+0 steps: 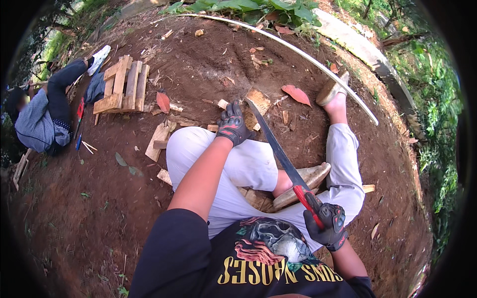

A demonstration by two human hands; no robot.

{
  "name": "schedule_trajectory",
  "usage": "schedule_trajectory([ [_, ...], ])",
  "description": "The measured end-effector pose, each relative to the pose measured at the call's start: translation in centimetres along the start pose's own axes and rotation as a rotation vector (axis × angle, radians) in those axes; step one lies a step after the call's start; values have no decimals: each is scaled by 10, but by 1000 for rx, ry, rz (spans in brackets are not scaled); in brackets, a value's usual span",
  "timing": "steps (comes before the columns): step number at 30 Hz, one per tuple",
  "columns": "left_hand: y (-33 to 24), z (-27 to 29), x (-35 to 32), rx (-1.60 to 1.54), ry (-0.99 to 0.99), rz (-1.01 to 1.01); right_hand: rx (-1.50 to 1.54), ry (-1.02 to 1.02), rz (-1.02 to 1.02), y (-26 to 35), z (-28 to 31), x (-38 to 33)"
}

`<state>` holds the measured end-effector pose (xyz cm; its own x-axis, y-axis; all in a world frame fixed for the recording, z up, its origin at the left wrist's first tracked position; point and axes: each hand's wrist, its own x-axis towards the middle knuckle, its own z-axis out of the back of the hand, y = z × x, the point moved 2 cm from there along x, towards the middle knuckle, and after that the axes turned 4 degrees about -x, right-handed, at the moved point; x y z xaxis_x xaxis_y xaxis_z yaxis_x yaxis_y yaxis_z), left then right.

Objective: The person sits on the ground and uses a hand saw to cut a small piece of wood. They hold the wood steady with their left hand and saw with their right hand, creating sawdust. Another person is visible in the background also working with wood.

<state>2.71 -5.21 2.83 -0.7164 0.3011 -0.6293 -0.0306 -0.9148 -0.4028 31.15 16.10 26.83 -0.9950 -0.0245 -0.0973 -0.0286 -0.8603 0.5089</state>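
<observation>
My right hand (325,223), in a black glove with red details, grips the red handle of a machete (278,146). Its long dark blade slants away to the left, and the tip overlaps the top of an upright wood block (259,99). My left hand (233,124), also gloved, is at the block's left side with its fingers curled. What lies under those fingers is hidden. A small pale wood piece (222,104) shows just past the fingertips. I sit on the ground with my legs bent around the block.
A slatted wooden frame (120,87) stands at the left beside a seated person (42,119). Wood offcuts (158,141) lie left of my knee. A long pale strip (298,47) curves across the far side. Red leaves (296,94) dot the brown soil.
</observation>
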Motion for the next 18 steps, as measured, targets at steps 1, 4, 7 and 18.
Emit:
schedule_trajectory([
  [1, 4, -2, 2, 20, -15, -1, -38, 12, -42, 4, 0, 3],
  [4, 4, -2, 3, 27, -20, -15, -5, -62, -47, -3, -4, 4],
  [7, 3, -2, 3, 18, -19, -13, 50, -52, -18, 0, -1, 11],
  [18, 13, -16, 19, 39, -67, -43, 21, -179, -1, -19, 7, 34],
])
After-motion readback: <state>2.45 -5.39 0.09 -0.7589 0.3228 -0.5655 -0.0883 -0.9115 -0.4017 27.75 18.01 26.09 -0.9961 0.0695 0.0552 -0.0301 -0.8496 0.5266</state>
